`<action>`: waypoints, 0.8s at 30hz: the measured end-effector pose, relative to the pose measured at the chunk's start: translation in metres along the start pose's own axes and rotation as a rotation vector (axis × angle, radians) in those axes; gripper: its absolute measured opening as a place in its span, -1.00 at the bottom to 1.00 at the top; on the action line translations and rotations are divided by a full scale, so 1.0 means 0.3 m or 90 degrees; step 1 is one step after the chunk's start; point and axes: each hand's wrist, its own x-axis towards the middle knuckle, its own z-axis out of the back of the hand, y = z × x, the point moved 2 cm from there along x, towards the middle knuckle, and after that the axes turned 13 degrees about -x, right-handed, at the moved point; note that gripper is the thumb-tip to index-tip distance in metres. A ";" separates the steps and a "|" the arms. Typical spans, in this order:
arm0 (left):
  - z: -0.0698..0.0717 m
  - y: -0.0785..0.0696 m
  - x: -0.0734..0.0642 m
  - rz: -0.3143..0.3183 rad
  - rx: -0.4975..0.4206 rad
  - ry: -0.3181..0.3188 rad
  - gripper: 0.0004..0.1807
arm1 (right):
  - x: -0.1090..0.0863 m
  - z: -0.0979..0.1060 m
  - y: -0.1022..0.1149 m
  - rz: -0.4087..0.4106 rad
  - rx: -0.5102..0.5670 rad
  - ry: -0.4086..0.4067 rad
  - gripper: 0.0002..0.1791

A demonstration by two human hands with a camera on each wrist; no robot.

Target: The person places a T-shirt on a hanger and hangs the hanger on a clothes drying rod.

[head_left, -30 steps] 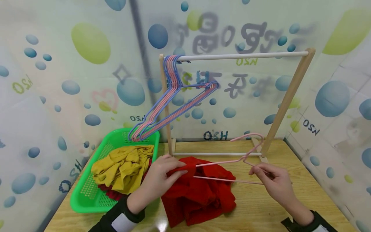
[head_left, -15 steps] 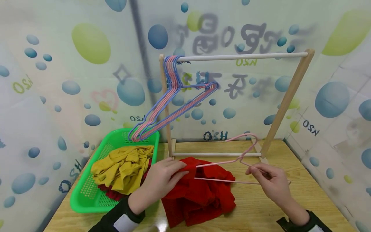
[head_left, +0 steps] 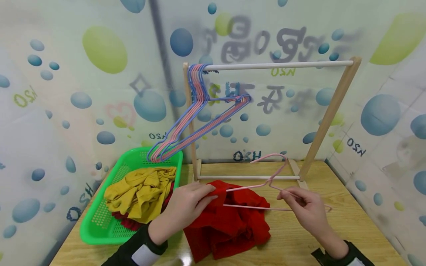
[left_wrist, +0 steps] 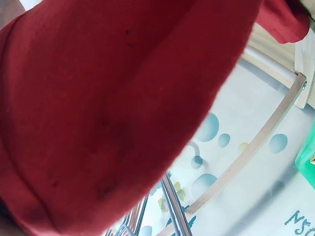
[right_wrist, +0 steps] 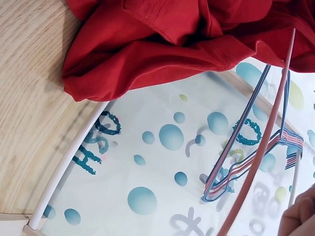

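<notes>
A red garment lies bunched on the table, its upper edge lifted and pinched by my left hand. My right hand grips one arm of a pink clothes hanger, whose hook points up and to the left. The hanger's left end goes into the red cloth beside my left fingers and is hidden there. In the left wrist view, red cloth covers most of the picture. The right wrist view shows the hanger's bar running up to the cloth, with part of my right hand at the corner.
Several blue and pink hangers hang at the left end of the rack's white rail. A green basket with yellow cloth and dark red cloth stands left of the garment. The rack's wooden post rises behind my right hand.
My right hand has moved a little to the left, carrying the hanger further toward the red garment. My left hand stays nearly in place on the cloth.
</notes>
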 end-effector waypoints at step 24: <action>-0.015 -0.003 0.031 0.011 -0.010 -0.013 -0.93 | 0.019 -0.044 0.017 0.062 -0.037 -0.032 -0.72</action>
